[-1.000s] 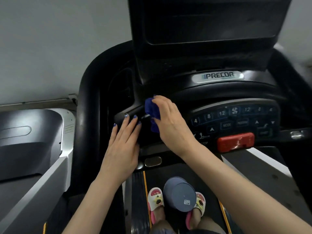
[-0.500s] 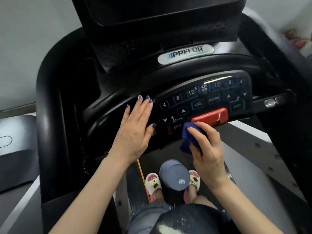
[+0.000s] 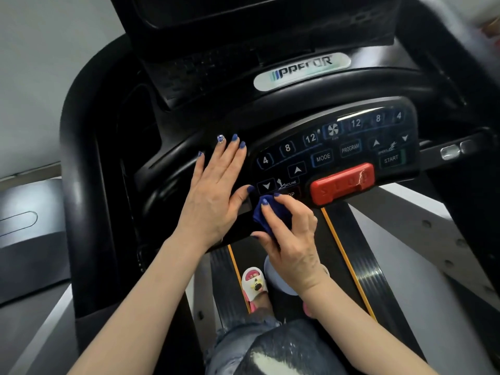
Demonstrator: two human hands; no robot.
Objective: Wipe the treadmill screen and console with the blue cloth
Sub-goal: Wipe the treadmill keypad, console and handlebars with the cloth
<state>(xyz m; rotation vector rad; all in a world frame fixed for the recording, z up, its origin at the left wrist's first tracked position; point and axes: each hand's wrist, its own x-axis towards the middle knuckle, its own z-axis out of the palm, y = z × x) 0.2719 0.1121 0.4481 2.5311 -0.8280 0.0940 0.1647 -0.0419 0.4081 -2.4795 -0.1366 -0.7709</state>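
The black treadmill console (image 3: 351, 136) carries a button panel with numbers, MODE, PROGRAM and START keys, and a red stop bar (image 3: 342, 182). The dark screen (image 3: 243, 9) sits at the top, cut off by the frame edge. My right hand (image 3: 290, 234) is closed on the small blue cloth (image 3: 263, 212), pressing it against the console's lower left edge, just below the incline keys and partly covering the STOP label. My left hand (image 3: 216, 190) lies flat, fingers spread, on the console left of the panel, its thumb next to the cloth.
A curved black handlebar (image 3: 81, 171) wraps the left side. A metal grip sensor (image 3: 450, 151) sticks out on the right. Below are the treadmill belt (image 3: 359, 253) with orange lines, my feet in slippers (image 3: 254, 284), and a grey round container (image 3: 278, 280). Another grey machine (image 3: 24, 220) stands left.
My right hand carried the cloth from the console's upper left down under the red bar, then left to below the incline keys. My left hand shifted right onto the console.
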